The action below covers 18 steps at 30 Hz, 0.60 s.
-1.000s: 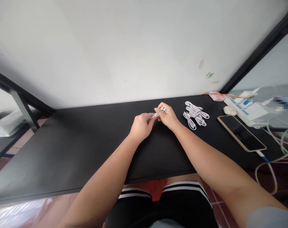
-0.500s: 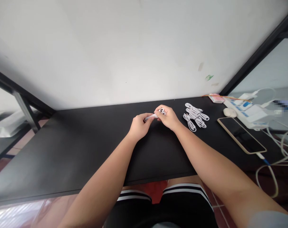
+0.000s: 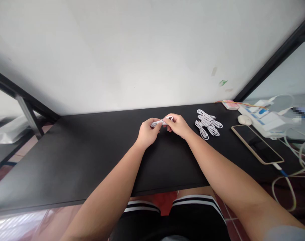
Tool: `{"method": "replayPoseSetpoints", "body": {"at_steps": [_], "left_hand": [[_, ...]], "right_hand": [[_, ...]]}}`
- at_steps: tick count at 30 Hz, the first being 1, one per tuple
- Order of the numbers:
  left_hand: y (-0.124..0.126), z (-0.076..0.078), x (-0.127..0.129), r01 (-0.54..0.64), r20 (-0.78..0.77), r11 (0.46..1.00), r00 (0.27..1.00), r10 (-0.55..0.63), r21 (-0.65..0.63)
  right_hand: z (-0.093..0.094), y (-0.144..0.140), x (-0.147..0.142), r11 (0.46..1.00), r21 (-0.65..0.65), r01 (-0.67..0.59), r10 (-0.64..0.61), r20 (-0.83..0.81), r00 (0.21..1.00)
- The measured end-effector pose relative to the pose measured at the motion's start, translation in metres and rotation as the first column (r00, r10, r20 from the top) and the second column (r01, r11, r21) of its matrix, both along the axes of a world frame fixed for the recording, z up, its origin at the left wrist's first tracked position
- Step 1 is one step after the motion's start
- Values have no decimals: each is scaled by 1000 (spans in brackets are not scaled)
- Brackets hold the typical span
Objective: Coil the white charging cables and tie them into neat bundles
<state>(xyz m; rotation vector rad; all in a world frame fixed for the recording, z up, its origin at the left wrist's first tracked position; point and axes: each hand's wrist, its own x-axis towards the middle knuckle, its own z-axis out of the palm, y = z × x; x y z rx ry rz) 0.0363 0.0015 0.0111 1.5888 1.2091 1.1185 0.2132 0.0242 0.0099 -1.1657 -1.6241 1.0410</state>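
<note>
Fingers of our left hand (image 3: pixel 146 133) and right hand (image 3: pixel 178 125) pinch a bundled white cable (image 3: pixel 160 122) above the bench (image 3: pixel 92 147); we should keep loops tight, away from the finished cables (image 3: pixel 207 124).

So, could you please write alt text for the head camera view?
Two bare hands, left hand and right hand, hold a small coiled white cable above a black table. To the right lie more white cable bundles, a phone and a power strip.
</note>
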Motion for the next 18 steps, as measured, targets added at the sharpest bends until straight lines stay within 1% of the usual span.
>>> {"method": "replayPoseSetpoints", "body": {"at_steps": [3, 5, 9, 14, 18], "left_hand": [[0, -1, 1, 3, 20, 1000, 1000, -3, -16], [0, -1, 1, 9, 9, 999, 1000, -9, -39], [0, -2, 1, 53, -48, 995, 997, -57, -83], [1, 0, -1, 107, -163, 991, 979, -120, -81], [2, 1, -1, 107, -150, 988, 981, -123, -113]], "right_hand": [[-3, 2, -1, 996, -82, -47, 36, -125, 992], [-5, 2, -2, 995, -89, -38, 25, -148, 989], [-7, 2, -3, 998, -51, -27, 24, -65, 998], [-2, -1, -2, 999, 27, -44, 42, 62, 997], [3, -5, -2, 994, 98, -45, 31, 142, 989]]}}
